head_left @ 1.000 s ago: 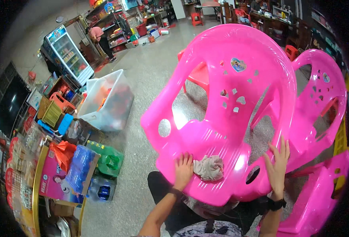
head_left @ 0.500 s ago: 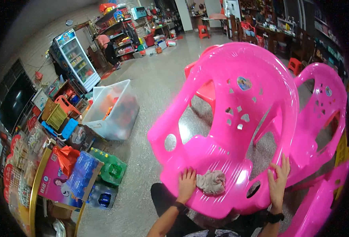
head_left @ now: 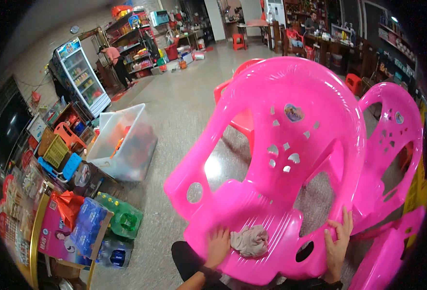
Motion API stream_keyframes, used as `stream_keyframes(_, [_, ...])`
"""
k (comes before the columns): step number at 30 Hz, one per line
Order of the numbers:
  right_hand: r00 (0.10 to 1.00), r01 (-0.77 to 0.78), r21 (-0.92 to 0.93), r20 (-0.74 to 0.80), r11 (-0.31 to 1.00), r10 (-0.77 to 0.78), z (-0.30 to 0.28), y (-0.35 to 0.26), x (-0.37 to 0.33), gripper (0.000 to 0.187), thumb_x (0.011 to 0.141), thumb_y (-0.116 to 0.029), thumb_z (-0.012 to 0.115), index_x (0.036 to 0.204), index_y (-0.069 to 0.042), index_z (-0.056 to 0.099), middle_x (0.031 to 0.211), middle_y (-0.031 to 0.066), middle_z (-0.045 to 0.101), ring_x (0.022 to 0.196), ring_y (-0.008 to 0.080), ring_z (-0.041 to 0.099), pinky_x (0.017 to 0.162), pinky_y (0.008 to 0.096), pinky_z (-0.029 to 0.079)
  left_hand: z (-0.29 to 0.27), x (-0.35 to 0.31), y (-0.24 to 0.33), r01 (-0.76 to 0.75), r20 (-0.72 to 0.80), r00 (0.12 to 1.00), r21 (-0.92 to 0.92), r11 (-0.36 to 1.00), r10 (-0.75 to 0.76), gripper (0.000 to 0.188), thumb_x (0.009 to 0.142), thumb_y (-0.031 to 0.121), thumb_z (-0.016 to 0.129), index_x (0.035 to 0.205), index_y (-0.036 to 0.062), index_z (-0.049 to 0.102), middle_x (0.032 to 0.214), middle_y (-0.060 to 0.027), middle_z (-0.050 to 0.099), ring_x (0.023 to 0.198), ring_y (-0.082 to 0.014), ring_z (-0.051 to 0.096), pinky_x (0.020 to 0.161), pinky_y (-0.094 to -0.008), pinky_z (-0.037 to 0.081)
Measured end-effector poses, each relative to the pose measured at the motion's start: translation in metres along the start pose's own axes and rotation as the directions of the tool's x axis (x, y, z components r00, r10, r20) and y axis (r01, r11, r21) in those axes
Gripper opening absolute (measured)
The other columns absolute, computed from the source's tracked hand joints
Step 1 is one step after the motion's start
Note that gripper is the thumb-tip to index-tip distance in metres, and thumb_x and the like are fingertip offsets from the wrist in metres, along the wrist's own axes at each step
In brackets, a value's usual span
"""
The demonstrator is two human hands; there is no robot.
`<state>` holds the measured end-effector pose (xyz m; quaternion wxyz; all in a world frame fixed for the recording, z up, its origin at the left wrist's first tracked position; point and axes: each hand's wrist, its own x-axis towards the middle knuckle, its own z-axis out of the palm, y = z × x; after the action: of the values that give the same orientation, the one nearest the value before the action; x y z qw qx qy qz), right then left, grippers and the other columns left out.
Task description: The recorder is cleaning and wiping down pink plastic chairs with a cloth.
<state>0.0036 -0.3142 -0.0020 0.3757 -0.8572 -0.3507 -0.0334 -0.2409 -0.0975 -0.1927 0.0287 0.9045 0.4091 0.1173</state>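
Note:
A glossy pink plastic armchair (head_left: 271,125) with cut-out shapes in its backrest stands right before me. On its ribbed seat lies a crumpled greyish-beige cloth (head_left: 250,241). My left hand (head_left: 218,247) rests flat on the seat just left of the cloth, fingers extended and slightly blurred. On the chair's right arm lies my right hand (head_left: 338,241), fingers stretched out and spread along the edge; its underside is hidden. Neither hand holds the cloth.
More pink chairs (head_left: 392,121) stand to the right, and a red chair (head_left: 244,121) behind. At left are a translucent bin (head_left: 126,159), bottle packs (head_left: 121,217) and a glass-door fridge (head_left: 83,77). A person (head_left: 113,60) stands near the shelves; another (head_left: 312,22) is at the back right.
The view has shifted, so the chair and cloth appear lower and further left. My hands keep about the same places on the chair, the left one now blurred.

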Motion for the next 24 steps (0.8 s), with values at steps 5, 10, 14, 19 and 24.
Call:
stream_keyframes(5, [0.999, -0.039, 0.009, 0.003, 0.999, 0.039, -0.003, -0.013, 0.003, 0.013, 0.077, -0.008, 0.058, 0.089, -0.006, 0.059, 0.142, 0.0132, 0.031, 0.135, 0.0319, 0.017, 0.109, 0.0427, 0.011, 0.007, 0.002, 0.000, 0.021, -0.024, 1.000, 0.003, 1.000, -0.020, 0.038, 0.082, 0.021, 0.053, 0.117, 0.0076, 0.052, 0.122, -0.0127, 0.049, 0.117, -0.0299, 0.042, 0.099, -0.0512, 0.026])
stream_keyframes(10, [0.995, -0.099, 0.027, 0.021, 0.995, 0.099, -0.003, -0.016, 0.004, 0.013, 0.075, -0.006, 0.057, 0.088, -0.005, 0.059, 0.142, 0.0133, 0.032, 0.135, 0.0318, 0.017, 0.109, 0.0426, 0.010, 0.002, -0.001, 0.004, 0.021, -0.040, 0.999, -0.044, 0.999, -0.022, 0.032, 0.083, 0.020, 0.048, 0.112, 0.0087, 0.054, 0.115, -0.0120, 0.052, 0.112, -0.0285, 0.046, 0.098, -0.0513, 0.027])
stream_keyframes(14, [0.998, -0.060, 0.036, 0.005, 0.998, 0.060, -0.003, -0.015, 0.006, 0.013, 0.075, -0.006, 0.057, 0.088, -0.005, 0.058, 0.141, 0.0131, 0.032, 0.135, 0.0318, 0.017, 0.109, 0.0424, 0.010, 0.002, 0.000, 0.004, 0.027, -0.012, 1.000, -0.001, 1.000, -0.027, 0.032, 0.084, 0.021, 0.048, 0.112, 0.0082, 0.053, 0.114, -0.0119, 0.053, 0.110, -0.0282, 0.047, 0.098, -0.0509, 0.028])
stream_keyframes(19, [0.999, -0.043, 0.048, 0.014, 0.998, 0.043, -0.001, -0.013, 0.005, 0.011, 0.077, -0.006, 0.056, 0.088, -0.005, 0.057, 0.142, 0.0125, 0.032, 0.135, 0.0319, 0.017, 0.109, 0.0421, 0.011, -0.004, -0.002, 0.004, 0.049, 0.010, 0.999, -0.040, 0.998, -0.049, 0.031, 0.085, 0.021, 0.047, 0.112, 0.0087, 0.052, 0.111, -0.0115, 0.053, 0.110, -0.0285, 0.046, 0.098, -0.0502, 0.028])
stream_keyframes(24, [1.000, -0.011, 0.023, -0.016, 1.000, 0.011, 0.001, 0.001, 0.010, 0.014, 0.077, -0.006, 0.056, 0.090, -0.005, 0.059, 0.141, 0.0140, 0.033, 0.134, 0.0340, 0.018, 0.109, 0.0436, 0.012, -0.008, 0.005, 0.009, 0.041, -0.021, 0.999, -0.029, 0.999, -0.041, 0.032, 0.085, 0.022, 0.047, 0.113, 0.0086, 0.052, 0.116, -0.0127, 0.051, 0.112, -0.0296, 0.045, 0.098, -0.0501, 0.028])
